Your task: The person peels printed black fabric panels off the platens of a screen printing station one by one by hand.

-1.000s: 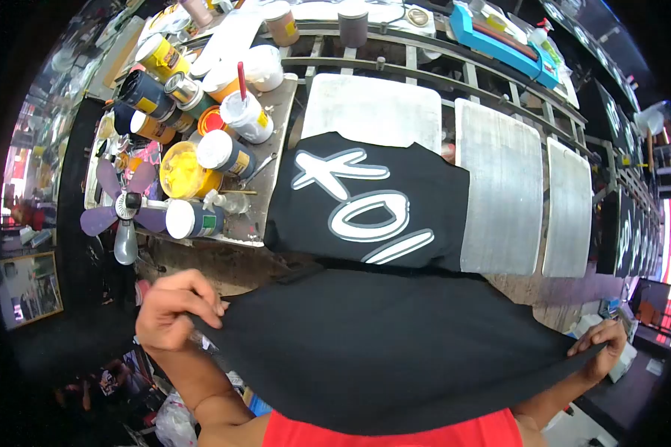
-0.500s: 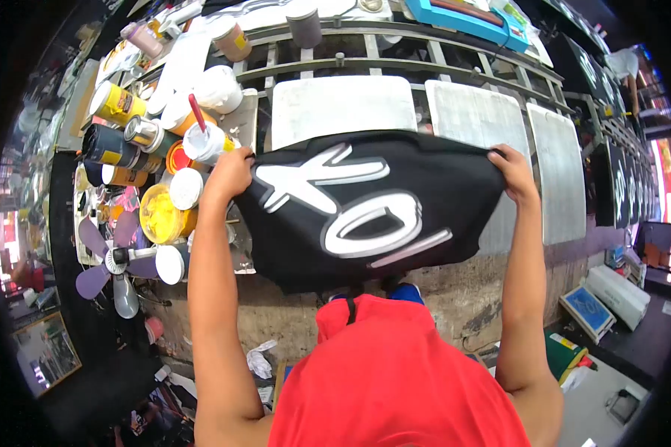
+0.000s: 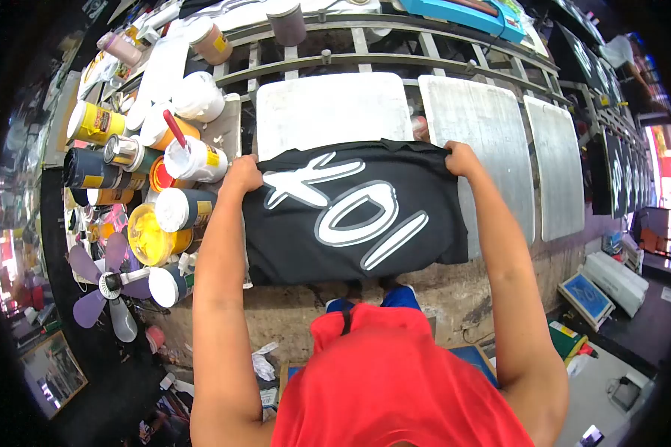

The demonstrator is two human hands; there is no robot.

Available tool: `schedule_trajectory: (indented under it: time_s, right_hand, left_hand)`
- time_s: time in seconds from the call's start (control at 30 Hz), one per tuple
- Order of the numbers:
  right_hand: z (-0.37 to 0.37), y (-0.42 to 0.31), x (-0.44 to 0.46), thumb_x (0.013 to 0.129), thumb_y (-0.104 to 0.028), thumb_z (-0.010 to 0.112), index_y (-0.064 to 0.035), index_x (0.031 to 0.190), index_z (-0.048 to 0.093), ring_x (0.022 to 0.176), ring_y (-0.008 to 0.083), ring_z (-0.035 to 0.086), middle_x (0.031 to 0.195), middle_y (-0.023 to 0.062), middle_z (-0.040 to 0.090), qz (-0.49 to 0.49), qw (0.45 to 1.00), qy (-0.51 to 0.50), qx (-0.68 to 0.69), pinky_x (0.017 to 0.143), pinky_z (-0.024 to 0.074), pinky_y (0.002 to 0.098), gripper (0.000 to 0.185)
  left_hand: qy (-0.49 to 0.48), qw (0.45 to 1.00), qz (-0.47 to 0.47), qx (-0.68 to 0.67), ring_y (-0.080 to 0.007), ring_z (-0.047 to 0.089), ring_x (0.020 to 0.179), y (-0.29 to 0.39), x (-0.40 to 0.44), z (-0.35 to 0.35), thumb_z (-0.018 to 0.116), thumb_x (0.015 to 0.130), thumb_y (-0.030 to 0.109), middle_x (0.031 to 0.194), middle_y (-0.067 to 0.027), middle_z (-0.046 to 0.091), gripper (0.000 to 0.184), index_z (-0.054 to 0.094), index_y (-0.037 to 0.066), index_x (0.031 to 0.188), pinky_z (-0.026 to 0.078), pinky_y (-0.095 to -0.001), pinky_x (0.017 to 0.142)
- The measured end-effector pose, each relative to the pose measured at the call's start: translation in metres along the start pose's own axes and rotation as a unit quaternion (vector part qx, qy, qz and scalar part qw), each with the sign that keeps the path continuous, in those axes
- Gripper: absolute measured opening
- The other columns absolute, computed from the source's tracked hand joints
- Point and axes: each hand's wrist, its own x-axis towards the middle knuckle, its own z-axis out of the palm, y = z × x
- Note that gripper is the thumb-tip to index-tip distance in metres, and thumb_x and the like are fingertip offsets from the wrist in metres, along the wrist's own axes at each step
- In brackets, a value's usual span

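A black piece of fabric (image 3: 291, 253) with white, grey-edged lettering is stretched between my two hands. My left hand (image 3: 244, 175) grips its upper left corner, close to the paint tubs. Its upper right corner is pinched in my right hand (image 3: 461, 159). The cloth covers the lower part of a pale flat board (image 3: 332, 108) and overlaps the left side of a grey board (image 3: 481, 119). Its near edge hangs toward my body. Whether it is a whole garment or a cut panel, I cannot tell.
Several paint tubs crowd the left, among them a white tub (image 3: 190, 160) with a red handle and an open yellow one (image 3: 147, 235). A purple-bladed fan (image 3: 110, 283) stands below them. Metal rails (image 3: 395, 61) run behind the boards. Another grey board (image 3: 555, 164) lies at right.
My right hand has moved left and slightly down, nearer my left hand. The fabric has come lower and lies flatter, its lettering less distorted. The view has shifted slightly.
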Motion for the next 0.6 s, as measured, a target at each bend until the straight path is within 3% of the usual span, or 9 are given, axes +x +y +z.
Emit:
schedule_trajectory:
  time_s: [0.07,0.23,0.33,0.4,0.43,0.5,0.53,0.57,0.6]
  right_hand:
    - [-0.001,-0.015,0.0,0.073,-0.021,0.068,-0.0018,0.102,0.067,0.099,0.0376,0.063,0.1,0.0236,0.066,-0.007,0.997,-0.036,-0.068,0.088,0.0491,0.0408,0.035]
    - [-0.003,-0.038,0.01,0.072,-0.021,0.071,-0.002,0.1,0.067,0.101,0.0372,0.062,0.104,0.0249,0.065,0.0,0.997,-0.064,-0.036,0.088,0.049,0.0409,0.034]
    - [-0.005,-0.033,0.012,0.074,-0.018,0.072,-0.0015,0.092,0.066,0.089,0.0316,0.065,0.093,0.0177,0.068,-0.03,0.996,-0.046,-0.063,0.078,0.05,0.0386,0.025]
    - [-0.012,-0.025,0.009,0.075,-0.014,0.071,-0.0014,0.086,0.063,0.076,0.0225,0.06,0.079,0.0066,0.064,-0.029,0.961,-0.18,0.209,0.067,0.0468,0.0348,0.019]
    - [-0.012,-0.02,0.007,0.075,-0.014,0.071,-0.0014,0.086,0.063,0.076,0.0225,0.06,0.079,0.0066,0.064,-0.028,0.961,-0.178,0.209,0.067,0.0468,0.0348,0.019]
    - [-0.01,-0.013,0.001,0.075,-0.009,0.072,-0.0087,0.084,0.062,0.062,0.0072,0.045,0.069,-0.004,0.051,0.019,0.889,-0.391,0.236,0.052,0.0346,0.026,0.014]
    - [-0.008,-0.013,0.001,0.075,-0.013,0.071,-0.0062,0.088,0.065,0.064,0.0126,0.051,0.07,0.0019,0.059,0.023,0.892,-0.411,0.186,0.057,0.0408,0.03,0.016]
    - [-0.005,-0.014,0.002,0.075,-0.013,0.071,-0.0062,0.088,0.065,0.064,0.0126,0.051,0.07,0.0019,0.059,0.022,0.894,-0.407,0.186,0.057,0.0408,0.03,0.016]
    - [-0.003,-0.018,0.001,0.075,-0.016,0.072,-0.0053,0.091,0.067,0.066,0.0165,0.055,0.074,0.0061,0.063,-0.021,0.945,-0.318,0.075,0.06,0.0438,0.0319,0.019]
  left_hand:
    - [-0.002,1.0,0.003,-0.023,-0.0391,0.058,0.109,0.005,-0.002,0.0,0.058,0.077,0.013,0.109,-0.0261,0.063,0.035,0.064,0.005,0.111,0.046,-0.0424,0.095]
    - [-0.042,0.988,-0.021,-0.15,-0.0366,0.06,0.108,0.013,-0.005,-0.012,0.069,0.075,0.022,0.11,-0.0237,0.064,0.043,0.064,0.005,0.114,0.046,-0.0402,0.095]
    - [-0.026,0.993,-0.037,-0.105,-0.0347,0.062,0.105,0.0,0.003,-0.006,0.078,0.068,0.027,0.107,-0.0215,0.066,0.046,0.067,0.003,0.105,0.048,-0.0387,0.091]
    - [-0.041,0.995,-0.023,-0.09,-0.0344,0.062,0.103,-0.008,0.006,-0.007,0.079,0.066,0.027,0.106,-0.0212,0.066,0.044,0.068,0.003,0.101,0.048,-0.0387,0.09]
    - [-0.055,0.996,-0.014,-0.076,-0.0341,0.063,0.1,-0.011,0.005,-0.008,0.08,0.065,0.027,0.105,-0.0208,0.066,0.041,0.069,0.003,0.097,0.049,-0.0387,0.089]
    - [-0.021,0.997,-0.006,-0.073,-0.0333,0.064,0.095,-0.012,0.001,-0.011,0.081,0.063,0.027,0.1,-0.0202,0.068,0.039,0.071,0.002,0.091,0.05,-0.0385,0.085]
    - [-0.009,0.996,0.003,-0.087,-0.031,0.066,0.085,-0.012,-0.003,-0.014,0.082,0.062,0.028,0.09,-0.0185,0.068,0.038,0.071,0.002,0.09,0.051,-0.0372,0.078]
    - [0.005,0.995,0.011,-0.102,-0.0288,0.067,0.076,-0.011,-0.006,-0.017,0.082,0.062,0.028,0.08,-0.0168,0.069,0.038,0.071,0.003,0.088,0.052,-0.0359,0.072]
    - [0.007,0.995,0.014,-0.102,-0.0288,0.067,0.076,-0.012,-0.007,-0.018,0.082,0.062,0.028,0.08,-0.0168,0.069,0.038,0.071,0.003,0.088,0.052,-0.0359,0.072]
